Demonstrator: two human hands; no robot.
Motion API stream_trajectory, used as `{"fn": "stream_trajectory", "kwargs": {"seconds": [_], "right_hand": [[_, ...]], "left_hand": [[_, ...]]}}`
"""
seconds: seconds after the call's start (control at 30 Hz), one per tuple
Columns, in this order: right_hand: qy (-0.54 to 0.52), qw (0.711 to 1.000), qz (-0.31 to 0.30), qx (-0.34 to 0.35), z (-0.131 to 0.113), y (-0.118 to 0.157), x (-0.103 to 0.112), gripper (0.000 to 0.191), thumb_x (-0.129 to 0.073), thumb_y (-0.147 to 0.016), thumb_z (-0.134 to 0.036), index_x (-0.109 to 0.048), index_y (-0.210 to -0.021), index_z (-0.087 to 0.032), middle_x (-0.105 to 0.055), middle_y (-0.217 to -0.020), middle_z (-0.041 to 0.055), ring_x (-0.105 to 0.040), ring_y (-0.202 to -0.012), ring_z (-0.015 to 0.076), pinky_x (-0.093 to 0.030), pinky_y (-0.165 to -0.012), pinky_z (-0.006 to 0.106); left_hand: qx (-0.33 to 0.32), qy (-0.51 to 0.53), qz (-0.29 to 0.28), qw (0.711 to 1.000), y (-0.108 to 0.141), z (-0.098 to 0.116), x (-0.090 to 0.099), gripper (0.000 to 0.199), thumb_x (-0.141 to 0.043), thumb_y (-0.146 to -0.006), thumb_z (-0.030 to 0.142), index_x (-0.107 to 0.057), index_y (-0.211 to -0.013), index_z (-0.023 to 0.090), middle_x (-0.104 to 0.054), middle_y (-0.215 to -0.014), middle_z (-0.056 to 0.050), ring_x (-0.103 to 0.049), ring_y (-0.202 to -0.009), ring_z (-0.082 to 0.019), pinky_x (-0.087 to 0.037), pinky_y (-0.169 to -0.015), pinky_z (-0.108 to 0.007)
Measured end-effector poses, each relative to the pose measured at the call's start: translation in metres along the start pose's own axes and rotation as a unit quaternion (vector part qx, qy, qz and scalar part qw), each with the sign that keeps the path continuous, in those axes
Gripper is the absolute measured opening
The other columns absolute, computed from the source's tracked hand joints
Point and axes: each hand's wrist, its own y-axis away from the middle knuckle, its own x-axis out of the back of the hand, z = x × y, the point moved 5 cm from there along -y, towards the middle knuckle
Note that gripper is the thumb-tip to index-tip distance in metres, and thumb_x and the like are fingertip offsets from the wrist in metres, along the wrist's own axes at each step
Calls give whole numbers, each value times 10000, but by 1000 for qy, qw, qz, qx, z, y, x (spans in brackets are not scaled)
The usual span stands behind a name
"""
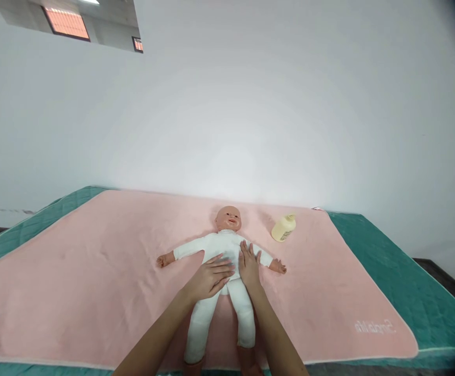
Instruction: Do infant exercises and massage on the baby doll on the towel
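Observation:
A baby doll (223, 237) in a white long-sleeved top and white trousers lies on its back, arms spread to both sides and head away from me. My left hand (212, 275) rests flat across the doll's belly, fingers stretched out and pointing right. On the other side of the doll's torso lies my right hand (249, 265), its fingers extended toward the doll's shoulder. Neither hand grasps anything. Beyond the doll's arm on the right, a pale yellow pump bottle (283, 228) stands or leans; its exact posture is hard to tell.
Under the doll a pink blanket or mat (94, 271) is spread over a green quilted mattress (387, 277), which shows at both sides and the front edge. A white wall (227, 104) rises directly behind. High at the left are windows (66, 22) with reddish panes.

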Motion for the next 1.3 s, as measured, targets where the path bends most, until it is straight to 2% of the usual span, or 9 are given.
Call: {"fn": "stream_trajectory", "kwargs": {"seconds": [0.17,0.27,0.37,0.57,0.73,0.8,1.17,1.23,1.3], "right_hand": [[-5,1000,4,-1,1,0,-1,525,-207,-1015,-303,-421,-1476,-172,-381,-1547,85,-245,-1489,286,-90,-1188,614],[-26,1000,8,-3,-2,3,3,537,-183,-1021,-328,-420,-1477,-171,-373,-1554,76,-232,-1495,274,-63,-1196,594],[-34,999,2,-8,-4,5,6,545,-169,-1023,-335,-422,-1474,-164,-369,-1558,70,-220,-1499,269,-44,-1199,583],[-22,1000,-5,-17,-5,3,7,529,-191,-1012,-298,-413,-1481,-195,-376,-1557,65,-231,-1495,267,-49,-1192,597],[-26,999,-5,-23,-5,2,7,527,-213,-1005,-300,-421,-1476,-190,-384,-1552,70,-225,-1497,270,-46,-1190,604],[-28,999,-3,-23,-5,2,6,528,-219,-1002,-300,-425,-1474,-183,-388,-1550,74,-226,-1496,276,-41,-1188,610],[-63,998,-9,-12,-5,3,12,540,-220,-1002,-344,-399,-1488,-189,-362,-1557,90,-248,-1489,279,-58,-1178,631],[-81,997,-11,6,-8,5,19,560,-201,-1010,-391,-379,-1498,-183,-353,-1561,88,-236,-1494,274,-69,-1185,622],[-97,994,-10,51,-15,11,28,597,-170,-1016,-445,-356,-1509,-163,-355,-1561,76,-211,-1502,257,-98,-1209,564]], "left_hand": [[16,-5,-57,998,-3,-3,-1,405,-394,-996,329,-588,-1346,266,-610,-1359,-20,-445,-1385,-216,-190,-1227,-476],[50,-21,-75,996,-7,-9,0,458,-409,-995,401,-480,-1435,297,-509,-1464,-16,-330,-1452,-203,-99,-1236,-496],[98,-45,-74,991,-13,-20,-3,504,-403,-994,421,-394,-1485,307,-439,-1519,-24,-280,-1474,-198,-76,-1229,-516],[201,-112,-11,973,-19,-44,-13,543,-349,-1004,423,-331,-1520,257,-376,-1558,-53,-253,-1484,-223,-106,-1212,-552],[358,-150,67,919,-12,-56,-13,541,-300,-1003,367,-347,-1522,221,-375,-1553,-71,-290,-1465,-300,-88,-1193,-616],[393,-156,82,903,-9,-57,-13,542,-279,-1004,355,-361,-1516,201,-385,-1546,-77,-295,-1460,-319,-75,-1183,-641],[419,-152,75,892,-8,-57,-14,535,-263,-1000,337,-364,-1515,231,-382,-1547,-76,-311,-1454,-316,-69,-1163,-675],[419,-151,76,892,-8,-57,-14,532,-268,-999,337,-367,-1513,245,-387,-1544,-75,-317,-1452,-313,-69,-1161,-678],[420,-150,78,892,-8,-57,-14,528,-273,-999,339,-371,-1511,255,-389,-1544,-73,-318,-1452,-308,-68,-1163,-675]]}}
